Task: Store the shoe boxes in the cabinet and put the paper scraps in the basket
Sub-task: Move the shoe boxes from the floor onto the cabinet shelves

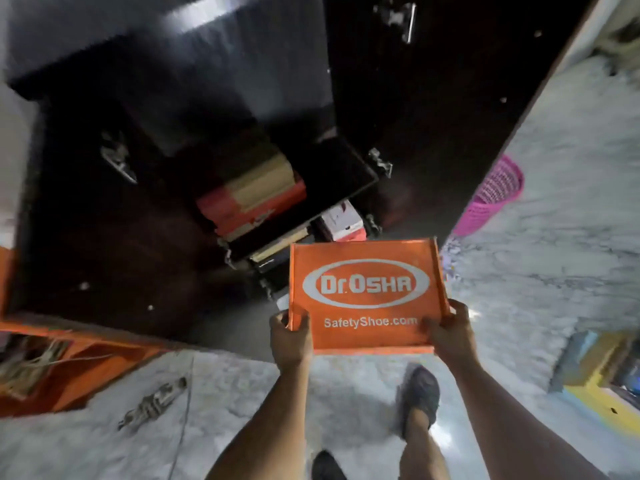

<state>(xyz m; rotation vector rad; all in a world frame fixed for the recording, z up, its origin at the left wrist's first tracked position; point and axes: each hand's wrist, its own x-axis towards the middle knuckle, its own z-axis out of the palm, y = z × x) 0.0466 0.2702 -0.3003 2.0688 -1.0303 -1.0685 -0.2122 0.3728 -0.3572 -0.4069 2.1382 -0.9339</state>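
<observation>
Gripping an orange shoe box (367, 292) by its near corners, the person holds it out in front of the dark cabinet (104, 220). The left hand (290, 336) is curled around the near left corner, thumb on top of the lid and fingers tucked underneath. The right hand (450, 332) clasps the near right corner the same way, thumb lying across the lid by the printed web address. Both hands are closed on the box, which sits roughly level, lid up, white logo facing the ceiling.

Beyond the box the cabinet stands open, and on its shelves lie other boxes: a red and tan stack (256, 199) on the upper shelf, a white and red box (341, 221) lower down. A pink basket (491, 195) stands on the marble floor (554, 237) just to the right of the cabinet door. Small paper scraps (450, 258) lie on the floor between the basket and the held box, too blurred to make out singly.
</observation>
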